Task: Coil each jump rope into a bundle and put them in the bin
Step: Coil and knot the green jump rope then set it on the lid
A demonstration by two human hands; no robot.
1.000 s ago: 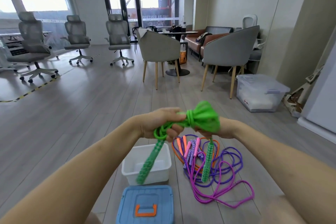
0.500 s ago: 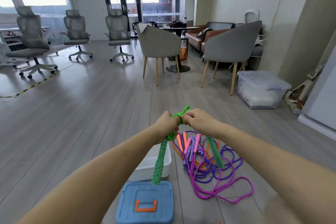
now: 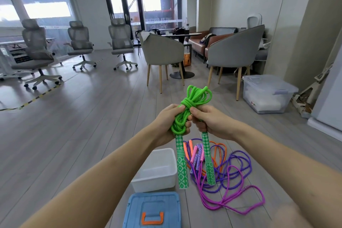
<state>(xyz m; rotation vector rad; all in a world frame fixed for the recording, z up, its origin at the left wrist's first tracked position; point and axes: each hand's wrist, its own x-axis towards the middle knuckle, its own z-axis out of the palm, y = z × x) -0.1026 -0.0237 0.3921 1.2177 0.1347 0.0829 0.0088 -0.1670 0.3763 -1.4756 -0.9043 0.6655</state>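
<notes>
Held up in mid-air above the white bin [image 3: 173,170], the green jump rope [image 3: 192,102], by both hands at once. Left hand [image 3: 171,123] curled tight round the lower loops and the neck of one handle; right hand [image 3: 209,122] closed on the other handle's neck, thumb pinching at the wrap round the bundle's waist. Both patterned green handles [image 3: 182,164] dangling side by side below the fists, upper loops fanned out above the wrap. Judged light and limp: a soft braided cord, grippy rather than slick, nothing fragile, but springy enough to loosen once released. Best taken at the wrapped waist, where one fist gathers every strand, never by a handle alone, lest the coil unwind under its own hang. Compared with half a second earlier: raised higher and pulled upright, loops now standing clear above the knuckles where only a small knot showed between the fists, handles hanging straight rather than splayed. A second back: bundle a blurred green mass, mid-winding. Left lying on the floor beside the bin, just as before, the orange, pink and purple ropes [image 3: 227,176]; blue lid [image 3: 151,209] nearer the camera.
</notes>
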